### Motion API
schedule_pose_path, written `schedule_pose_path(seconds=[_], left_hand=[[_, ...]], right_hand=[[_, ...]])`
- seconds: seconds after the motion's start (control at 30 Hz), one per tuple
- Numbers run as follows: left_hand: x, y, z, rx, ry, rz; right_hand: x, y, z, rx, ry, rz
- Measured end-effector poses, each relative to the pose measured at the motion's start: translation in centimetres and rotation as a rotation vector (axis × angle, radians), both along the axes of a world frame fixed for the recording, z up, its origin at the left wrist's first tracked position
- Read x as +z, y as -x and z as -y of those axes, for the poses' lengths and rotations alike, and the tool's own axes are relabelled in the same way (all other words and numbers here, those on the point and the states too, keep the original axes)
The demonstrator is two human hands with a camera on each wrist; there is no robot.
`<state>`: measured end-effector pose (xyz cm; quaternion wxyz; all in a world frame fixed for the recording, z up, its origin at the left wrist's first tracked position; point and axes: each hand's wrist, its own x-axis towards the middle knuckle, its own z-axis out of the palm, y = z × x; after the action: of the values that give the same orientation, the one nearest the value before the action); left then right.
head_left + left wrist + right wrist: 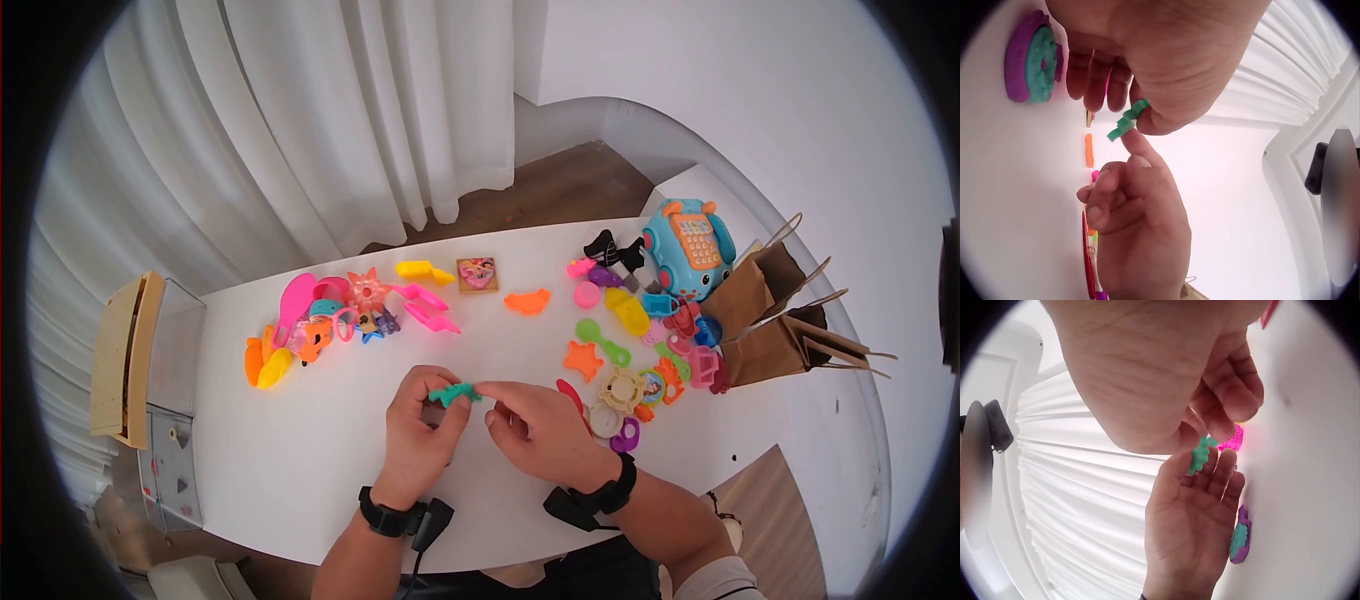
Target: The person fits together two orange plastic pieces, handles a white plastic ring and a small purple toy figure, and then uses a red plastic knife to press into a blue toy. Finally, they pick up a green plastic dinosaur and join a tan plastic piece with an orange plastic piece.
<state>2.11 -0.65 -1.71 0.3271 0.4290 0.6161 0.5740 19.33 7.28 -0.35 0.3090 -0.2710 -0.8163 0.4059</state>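
Observation:
A small green toy piece (455,394) is pinched between the thumb and index finger of my left hand (425,430), above the table's middle. In the left wrist view the green piece (1127,120) looks thin with a bumpy outline. My right hand (550,430) comes from the other side; its extended index finger touches the piece's end, while the thumb stays apart from it. The right wrist view shows the green piece (1201,456) between both hands, with my left palm (1191,531) facing the camera and my right hand (1154,375) above.
A purple and teal toy (1030,62) lies near my left hand. Colourful toys, including an orange piece (527,301) and pink mould (428,308), sit along the far side and right. A toy phone (690,245) and paper bags (765,300) stand right; a clear-sided case (172,470) is left.

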Motion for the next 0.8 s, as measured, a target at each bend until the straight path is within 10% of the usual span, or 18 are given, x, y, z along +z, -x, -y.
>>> schedule_pose_path(seconds=[0.13,0.37,0.53,0.8], left_hand=[[0.4,-0.3,0.0,0.032,-0.05,0.288],[1.2,0.2,0.6,0.014,0.142,0.127],[-0.2,0.0,-0.4,0.063,-0.151,-0.104],[1.4,-0.1,0.5,0.04,0.076,0.205]], right_hand=[[-0.4,-0.1,-0.1,0.104,-0.072,0.008],[1.8,0.0,0.4,-0.091,0.179,-0.048],[-0.2,0.0,0.1,0.017,0.043,0.001],[-0.2,0.0,-0.1,0.045,-0.042,-0.012]])
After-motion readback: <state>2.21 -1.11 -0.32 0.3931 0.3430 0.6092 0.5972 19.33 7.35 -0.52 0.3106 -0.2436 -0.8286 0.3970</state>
